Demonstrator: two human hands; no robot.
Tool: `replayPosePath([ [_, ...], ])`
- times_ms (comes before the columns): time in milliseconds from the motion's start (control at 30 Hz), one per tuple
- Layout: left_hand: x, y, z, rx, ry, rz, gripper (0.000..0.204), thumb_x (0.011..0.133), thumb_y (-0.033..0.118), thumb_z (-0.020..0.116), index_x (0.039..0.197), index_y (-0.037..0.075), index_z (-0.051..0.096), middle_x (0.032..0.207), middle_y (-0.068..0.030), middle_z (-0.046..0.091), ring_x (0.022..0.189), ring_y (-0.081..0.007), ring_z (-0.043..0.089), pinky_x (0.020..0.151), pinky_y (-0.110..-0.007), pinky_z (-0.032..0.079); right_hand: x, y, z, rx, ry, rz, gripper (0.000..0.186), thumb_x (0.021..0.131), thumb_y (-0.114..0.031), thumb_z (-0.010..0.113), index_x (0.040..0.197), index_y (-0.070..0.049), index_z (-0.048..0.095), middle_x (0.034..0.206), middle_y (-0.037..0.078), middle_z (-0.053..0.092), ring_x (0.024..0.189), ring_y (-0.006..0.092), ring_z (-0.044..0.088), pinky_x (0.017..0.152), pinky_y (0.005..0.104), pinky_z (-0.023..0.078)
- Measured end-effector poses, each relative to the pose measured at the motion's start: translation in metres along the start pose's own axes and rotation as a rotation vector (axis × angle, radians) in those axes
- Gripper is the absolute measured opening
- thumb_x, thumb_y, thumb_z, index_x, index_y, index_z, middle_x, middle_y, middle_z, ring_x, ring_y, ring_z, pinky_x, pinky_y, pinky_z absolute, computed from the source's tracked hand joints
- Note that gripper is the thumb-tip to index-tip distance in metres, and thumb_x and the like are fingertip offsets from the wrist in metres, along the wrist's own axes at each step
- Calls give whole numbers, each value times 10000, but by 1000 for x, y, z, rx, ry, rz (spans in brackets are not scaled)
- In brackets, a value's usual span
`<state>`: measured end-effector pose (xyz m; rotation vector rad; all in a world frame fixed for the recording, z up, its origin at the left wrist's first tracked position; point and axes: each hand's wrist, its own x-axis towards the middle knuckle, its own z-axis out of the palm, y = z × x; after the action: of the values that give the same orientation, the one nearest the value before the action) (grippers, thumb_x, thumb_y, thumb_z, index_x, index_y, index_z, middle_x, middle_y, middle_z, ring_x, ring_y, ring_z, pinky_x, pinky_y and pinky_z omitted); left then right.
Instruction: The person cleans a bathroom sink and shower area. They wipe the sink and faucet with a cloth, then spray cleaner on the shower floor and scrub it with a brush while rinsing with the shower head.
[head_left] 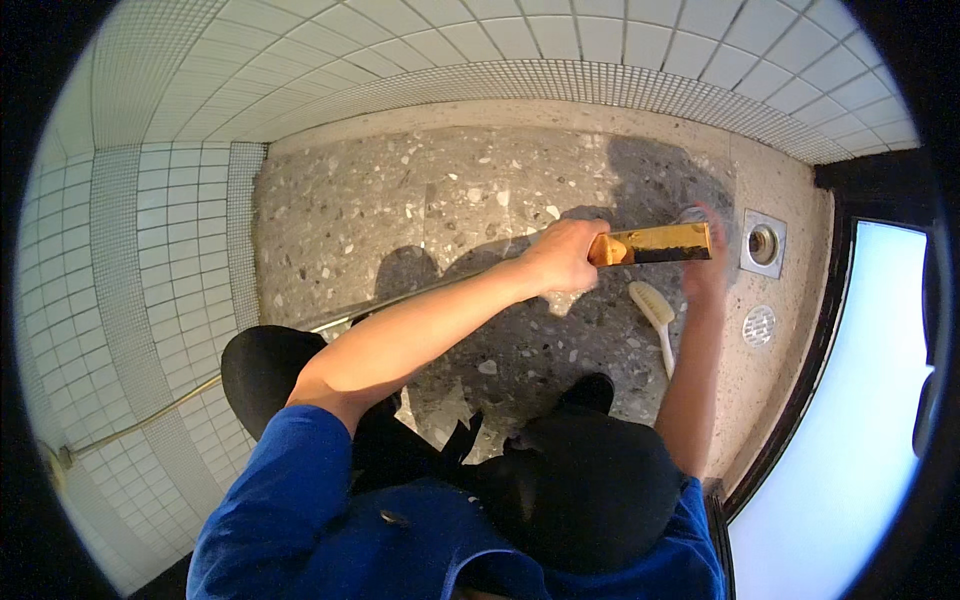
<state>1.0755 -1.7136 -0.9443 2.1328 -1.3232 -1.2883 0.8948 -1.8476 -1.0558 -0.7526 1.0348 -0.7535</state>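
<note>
My left hand point(565, 258) is closed round one end of a gold-coloured, rectangular hand shower point(655, 245), held level above the floor and pointing right. A thin hose point(390, 303) runs from the left, past my knee, toward that hand. My right hand point(705, 255) is beside the far end of the hand shower, partly behind it and smeared by motion. Close to its fingers shows a small pale, roundish thing point(692, 213) that I cannot make out. On the floor below lies a white long-handled scrubbing brush point(652, 305), close to my right forearm.
A square metal floor drain point(763, 243) with an open round hole sits at the right. Nearer me is a round slotted drain cover point(759, 326). Tiled walls point(180, 220) rise at the left and far side. A dark door frame point(815, 330) with a bright panel edges the right.
</note>
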Motion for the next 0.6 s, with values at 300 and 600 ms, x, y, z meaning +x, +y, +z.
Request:
replayPosePath([
  [300, -18, -169, -71, -153, 792, -306, 287, 702, 49, 606, 986, 20, 633, 881, -129, 679, 827, -221, 635, 764, -323, 489, -17, 75, 49, -825, -13, -330, 316, 848, -92, 620, 1162, -73, 594, 1136, 183, 495, 833, 271, 612, 574, 321, 508],
  [600, -29, -254, -118, -425, 634, -636, 163, 575, -44, 593, 729, 9, 573, 614, -46, 531, 539, -173, 514, 476, -312, 372, -51, 25, -60, -1117, 422, -503, 492, 816, -173, 666, 1273, -85, 508, 1246, 197, 457, 1013, 337, 526, 890, 420, 429],
])
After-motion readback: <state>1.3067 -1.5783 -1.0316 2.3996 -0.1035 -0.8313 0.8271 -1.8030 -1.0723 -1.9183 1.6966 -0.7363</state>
